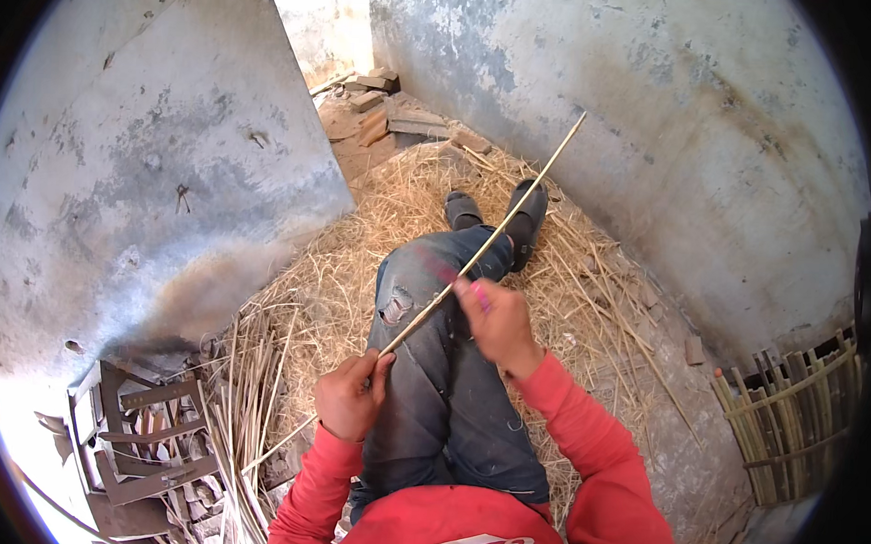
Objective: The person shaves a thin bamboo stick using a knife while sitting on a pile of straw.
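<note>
A long, thin, pale cane stick [545,170] lies slantwise over my legs, its far tip near the right wall. My left hand [352,396] pinches it between thumb and fingers just above my lap. My right hand [499,324] is closed on a small pink thing [481,295] right beside the stick's middle. Motion blur and the fingers hide most of that thing, so I cannot tell its kind. Under the stick are my jeans [418,367], torn at one knee.
Straw and shavings [340,269] cover the floor around my legs. Several cane sticks [249,390] lie at the left, beside a broken metal frame [153,396]. A woven stick basket [795,424] stands at the right wall. Bricks [369,102] are piled at the far corner.
</note>
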The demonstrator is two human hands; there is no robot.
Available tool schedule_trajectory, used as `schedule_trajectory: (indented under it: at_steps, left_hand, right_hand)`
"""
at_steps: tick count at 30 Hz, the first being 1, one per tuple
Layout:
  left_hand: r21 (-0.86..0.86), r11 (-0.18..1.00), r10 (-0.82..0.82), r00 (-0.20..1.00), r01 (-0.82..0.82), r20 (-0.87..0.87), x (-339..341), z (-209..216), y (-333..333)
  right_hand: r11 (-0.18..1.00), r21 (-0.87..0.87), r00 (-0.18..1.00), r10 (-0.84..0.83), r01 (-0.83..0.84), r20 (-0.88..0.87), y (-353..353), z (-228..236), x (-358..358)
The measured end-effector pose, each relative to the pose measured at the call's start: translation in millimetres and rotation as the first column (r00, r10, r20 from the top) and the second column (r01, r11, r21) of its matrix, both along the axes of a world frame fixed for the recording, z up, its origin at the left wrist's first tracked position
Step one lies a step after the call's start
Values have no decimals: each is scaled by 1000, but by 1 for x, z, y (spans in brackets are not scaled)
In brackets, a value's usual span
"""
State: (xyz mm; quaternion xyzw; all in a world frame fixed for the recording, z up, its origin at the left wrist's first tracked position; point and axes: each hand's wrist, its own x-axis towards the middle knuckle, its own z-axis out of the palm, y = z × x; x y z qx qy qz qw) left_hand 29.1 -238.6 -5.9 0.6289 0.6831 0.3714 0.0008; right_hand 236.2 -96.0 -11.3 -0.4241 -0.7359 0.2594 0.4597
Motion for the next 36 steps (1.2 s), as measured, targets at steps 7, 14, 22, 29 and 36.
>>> schedule_trajectory:
  at_steps: [7,14,22,29,36]
  left_hand:
    - [33,999,9,995,-12,101,-6,-3,-7]
    - [-109,994,51,883,1,467,-11,-10,-15]
    - [-143,981,20,674,128,738,-15,-18,-14]
    - [-210,958,36,646,195,762,-19,-10,-15]
    - [-218,950,56,565,223,823,-18,-15,-18]
  right_hand:
    - [989,-18,948,-149,150,-283,45,21,37]
    - [985,-17,955,-172,173,-243,37,35,57]
    - [999,9,999,34,-34,1,-22,27,13]
    - [988,45,959,132,-148,252,-37,10,1]
    - [970,174,933,100,-168,345,-26,-4,3]
